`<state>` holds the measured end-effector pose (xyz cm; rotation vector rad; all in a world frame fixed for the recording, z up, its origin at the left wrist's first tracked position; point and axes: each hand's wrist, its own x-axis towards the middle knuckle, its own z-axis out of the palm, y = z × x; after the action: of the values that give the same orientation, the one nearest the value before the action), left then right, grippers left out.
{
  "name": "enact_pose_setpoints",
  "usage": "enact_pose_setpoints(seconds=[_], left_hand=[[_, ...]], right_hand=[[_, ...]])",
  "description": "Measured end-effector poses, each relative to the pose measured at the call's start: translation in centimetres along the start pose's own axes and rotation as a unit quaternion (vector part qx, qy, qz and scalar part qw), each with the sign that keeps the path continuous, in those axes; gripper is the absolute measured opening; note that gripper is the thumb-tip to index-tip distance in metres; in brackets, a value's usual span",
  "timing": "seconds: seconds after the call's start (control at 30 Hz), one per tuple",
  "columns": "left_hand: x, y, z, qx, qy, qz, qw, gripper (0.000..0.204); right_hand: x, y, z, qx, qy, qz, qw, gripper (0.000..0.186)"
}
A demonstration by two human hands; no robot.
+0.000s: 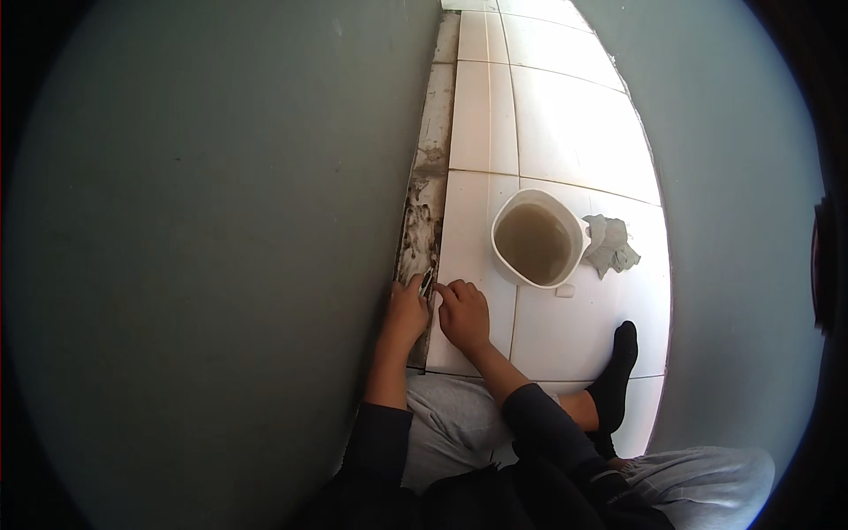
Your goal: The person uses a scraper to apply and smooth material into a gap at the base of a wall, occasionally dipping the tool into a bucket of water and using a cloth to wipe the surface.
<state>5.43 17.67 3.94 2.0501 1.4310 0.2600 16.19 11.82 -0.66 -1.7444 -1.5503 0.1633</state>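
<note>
Close to the wall, my left hand (407, 314) is closed around a small, slim black-and-silver tool (427, 282); its exact kind is too small to tell. The tool's tip points at a dirty, smeared strip (419, 234) along the foot of the left wall. Beside it, my right hand (464, 315) rests at the edge of the white tiles. Its fingers are curled, with one fingertip at the tool or just next to it. Whether the right hand pinches anything is hidden.
A white plastic tub (505, 256) of murky brown water stands on the tiled floor (565, 124), right of my hands. A grey rag (609, 246) lies against its far side. Grey walls (221, 221) close in on both sides. My black-socked foot (616, 375) is at the lower right.
</note>
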Motion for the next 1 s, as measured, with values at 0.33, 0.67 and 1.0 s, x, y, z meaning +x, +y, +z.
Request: enact_pose_setpoints(seconds=[0.33,0.67,1.0], left_hand=[[-0.3,-0.3,0.6,0.067,0.018,0.015,0.997,0.032],[0.3,-0.5,1.1,-0.009,0.033,0.016,0.999,0.027],[1.7,1.6,1.6,0.072,0.016,-0.032,0.997,0.029]], right_hand=[[0.3,-0.2,0.1,-0.018,-0.022,0.007,1.0,0.031],[0.3,0.0,0.4,-0.064,-0.024,0.002,0.998,0.031],[0.3,0.2,0.8,-0.086,-0.035,0.004,0.996,0.028]])
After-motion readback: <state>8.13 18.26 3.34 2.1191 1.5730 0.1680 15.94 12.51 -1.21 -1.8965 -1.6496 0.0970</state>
